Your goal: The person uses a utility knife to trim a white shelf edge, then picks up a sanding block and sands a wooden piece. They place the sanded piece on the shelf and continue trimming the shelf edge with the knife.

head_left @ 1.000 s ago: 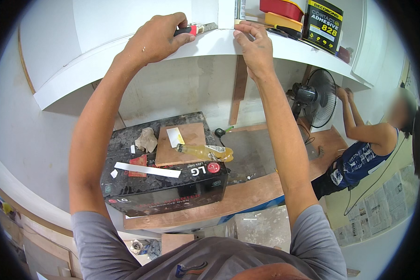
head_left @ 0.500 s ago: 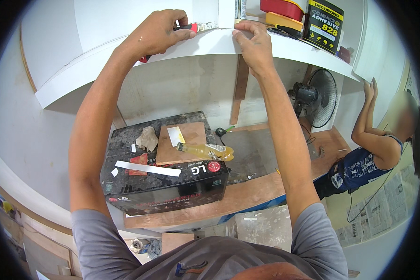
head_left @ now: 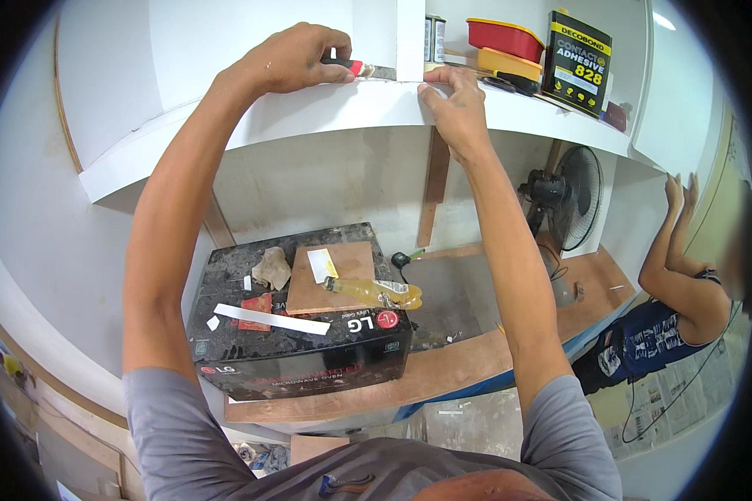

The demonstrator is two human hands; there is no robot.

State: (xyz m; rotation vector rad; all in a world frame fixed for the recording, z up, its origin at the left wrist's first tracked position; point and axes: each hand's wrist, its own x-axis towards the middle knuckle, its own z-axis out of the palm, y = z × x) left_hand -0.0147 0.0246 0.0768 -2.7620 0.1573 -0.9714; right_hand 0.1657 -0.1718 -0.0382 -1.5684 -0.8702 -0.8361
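Head view: left grip (head_left: 297, 60) clasps knife (head_left: 361, 68) (blade at divider); right grip (head_left: 453, 104) beside.

A single head-worn fisheye view looks forward and slightly down from just behind the person's shoulders, facing a white shelf (head_left: 326, 108) that curves across the upper frame at arm's reach. Both forearms rise from the lower edge up to that shelf. Below the shelf lies a black box (head_left: 301, 342), farther off, and straight edges bow near the rim.
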